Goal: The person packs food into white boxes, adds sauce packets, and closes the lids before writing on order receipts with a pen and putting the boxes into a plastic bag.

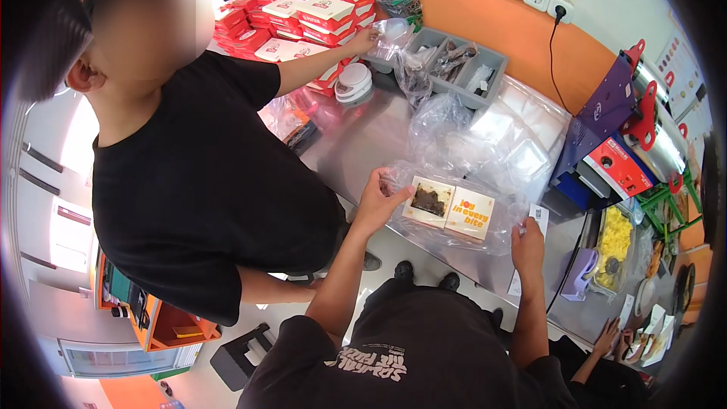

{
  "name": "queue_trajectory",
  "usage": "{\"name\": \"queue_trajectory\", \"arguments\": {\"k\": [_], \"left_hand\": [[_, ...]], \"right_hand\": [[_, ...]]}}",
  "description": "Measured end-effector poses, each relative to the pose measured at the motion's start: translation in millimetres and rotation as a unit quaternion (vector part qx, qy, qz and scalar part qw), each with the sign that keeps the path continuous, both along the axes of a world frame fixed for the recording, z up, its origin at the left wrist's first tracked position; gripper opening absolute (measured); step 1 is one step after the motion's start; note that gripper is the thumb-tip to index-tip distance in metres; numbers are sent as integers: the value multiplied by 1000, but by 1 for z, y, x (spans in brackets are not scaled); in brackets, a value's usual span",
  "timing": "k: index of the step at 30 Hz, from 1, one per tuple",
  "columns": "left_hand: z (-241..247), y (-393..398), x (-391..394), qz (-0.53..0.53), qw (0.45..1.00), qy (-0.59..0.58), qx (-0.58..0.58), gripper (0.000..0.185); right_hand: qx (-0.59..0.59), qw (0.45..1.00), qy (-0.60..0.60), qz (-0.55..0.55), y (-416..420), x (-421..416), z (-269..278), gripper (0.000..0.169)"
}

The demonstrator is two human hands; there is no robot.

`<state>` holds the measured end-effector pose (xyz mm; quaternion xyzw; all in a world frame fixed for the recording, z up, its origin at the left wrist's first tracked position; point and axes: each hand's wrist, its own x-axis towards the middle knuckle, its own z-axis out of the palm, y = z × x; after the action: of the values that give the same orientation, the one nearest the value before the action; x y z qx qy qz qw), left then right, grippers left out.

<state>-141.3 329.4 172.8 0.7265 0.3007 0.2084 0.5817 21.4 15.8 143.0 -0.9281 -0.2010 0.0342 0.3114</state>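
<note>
My left hand point(381, 203) grips the left side of a clear plastic bag point(500, 234) near the front edge of the steel counter. My right hand point(528, 244) pinches the bag's right side. Within the bag, side by side, lie a food box with dark food showing at its top point(430, 202) and a white printed box point(470, 213) with yellow and red lettering. A paper slip point(538, 221) with a printed code lies just behind my right fingers. More crumpled clear plastic point(440, 128) lies behind the bag.
A co-worker in a black shirt point(210, 165) stands left, one hand at a grey divided bin point(500, 65). Stacked red-and-white boxes point(326, 11) and a round white scale point(353, 82) stand behind. At right are a sealing machine point(602, 108), a yellow food tray point(616, 238) and another person's hands point(608, 336).
</note>
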Motion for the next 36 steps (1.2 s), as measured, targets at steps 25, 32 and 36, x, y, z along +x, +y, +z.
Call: {"name": "queue_trajectory", "arguments": {"k": [25, 32, 36], "left_hand": [[78, -14, 4, 88, 981, -21, 173, 67], [91, -20, 7, 66, 979, -54, 188, 66], [92, -20, 5, 62, 957, -62, 278, 60]], "right_hand": [[391, 885, 247, 44, 3, 3, 78, 42], [409, 879, 234, 71, 9, 4, 85, 53], [355, 911, 195, 82, 11, 2, 94, 48]]}}
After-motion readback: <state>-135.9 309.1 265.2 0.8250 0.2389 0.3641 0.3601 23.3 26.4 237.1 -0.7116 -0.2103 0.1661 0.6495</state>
